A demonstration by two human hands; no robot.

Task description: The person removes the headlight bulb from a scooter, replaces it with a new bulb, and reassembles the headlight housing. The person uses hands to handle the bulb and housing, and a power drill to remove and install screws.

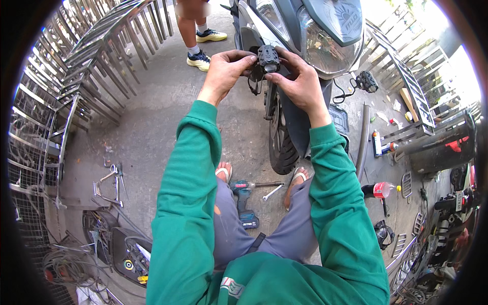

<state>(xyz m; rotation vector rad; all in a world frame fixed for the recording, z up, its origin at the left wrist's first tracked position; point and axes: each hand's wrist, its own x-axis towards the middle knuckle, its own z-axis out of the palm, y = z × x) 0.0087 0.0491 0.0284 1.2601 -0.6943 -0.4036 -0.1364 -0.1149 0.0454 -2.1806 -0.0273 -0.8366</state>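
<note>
In front of the scooter (333,23), a small black auxiliary light (267,57) with a clear round lens is held up between both hands. My left hand (226,72) pinches its left side with thumb and fingertips. My right hand (301,85) grips its right side, thumb near the lens and fingers behind. A dark cable hangs below the light, partly hidden by the hands. On the scooter's other side, a similar light (366,81) juts out on a cable. The front wheel (282,150) stands between my arms.
Between my feet lie a teal cordless power tool (246,201) with a long socket and a spanner (273,192). Another person's shoes (199,60) are at the upper left. Metal racks (109,51) line the left. Spray cans (376,144) and a bottle (382,190) are at right.
</note>
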